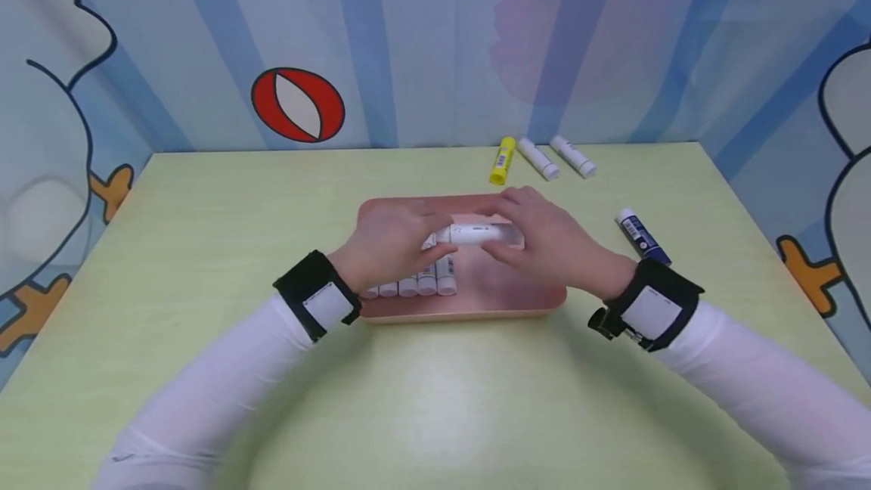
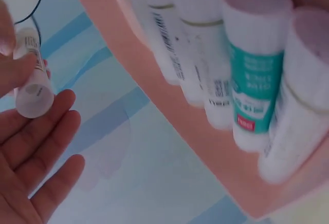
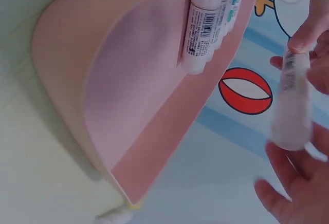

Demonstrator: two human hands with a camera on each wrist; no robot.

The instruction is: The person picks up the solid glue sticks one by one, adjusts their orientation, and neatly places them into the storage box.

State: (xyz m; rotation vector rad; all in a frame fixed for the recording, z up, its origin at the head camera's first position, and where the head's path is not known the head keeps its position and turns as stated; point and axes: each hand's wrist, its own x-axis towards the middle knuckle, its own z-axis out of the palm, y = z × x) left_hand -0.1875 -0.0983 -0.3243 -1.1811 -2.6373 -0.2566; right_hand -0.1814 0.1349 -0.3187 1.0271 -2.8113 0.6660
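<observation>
A white glue stick (image 1: 479,234) is held level above the pink tray (image 1: 506,286), its long side running left to right. My left hand (image 1: 395,244) pinches its left end between thumb and finger, the remaining fingers loosely spread in the left wrist view. Around the right end, my right hand (image 1: 544,237) has its thumb and fingers apart. In the right wrist view that end looks blurred beside the spread right fingers (image 3: 280,167); whether they touch it is hard to tell. Several white glue sticks (image 1: 426,280) lie side by side in the tray's left part, one with a teal label (image 2: 254,85).
Beyond the tray lie a yellow glue stick (image 1: 503,160) and two white ones, the nearer (image 1: 537,159) and the farther right (image 1: 573,156). A dark blue glue stick (image 1: 643,237) lies just past the right wrist. Patterned cloth walls (image 1: 422,44) border the pale table (image 1: 435,399).
</observation>
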